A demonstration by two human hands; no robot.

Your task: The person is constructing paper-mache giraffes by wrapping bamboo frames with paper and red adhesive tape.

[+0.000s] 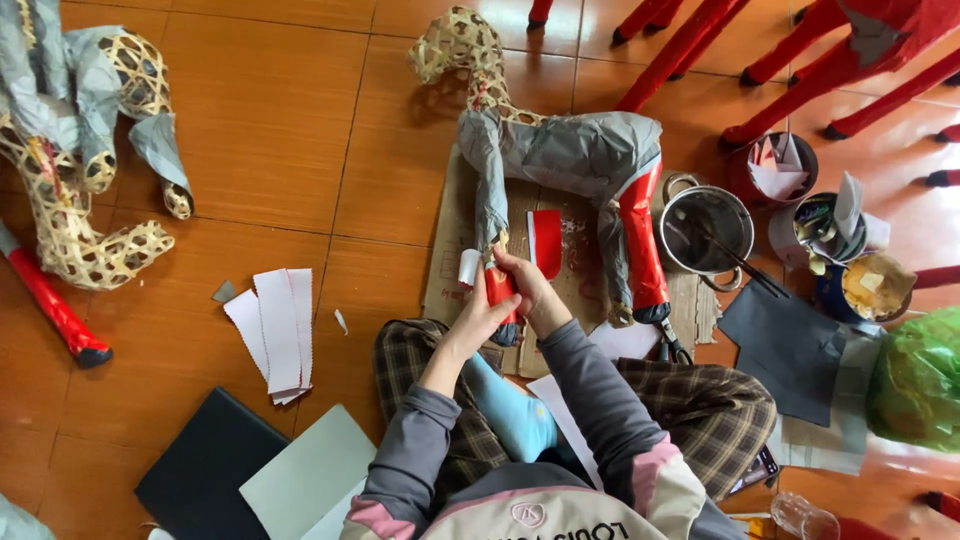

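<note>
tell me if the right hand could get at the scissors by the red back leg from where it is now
Probably yes. The scissors lie in the open on the cardboard beside the person's knee, and nothing lies between them and the right hand, though that hand is pressing red paper.

Grey paper horse (570, 150) with red hind leg (640, 240), woven tan head (455, 45), on orange-brown floor tiles (270, 120).

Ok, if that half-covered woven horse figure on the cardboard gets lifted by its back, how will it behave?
The horse figure is probably light for its size: its head shows open woven lattice. It likely stays fairly stiff, though the paper skin could dent or tear. It may tip easily on thin legs; the left hand and right hand hold one front leg.
</note>
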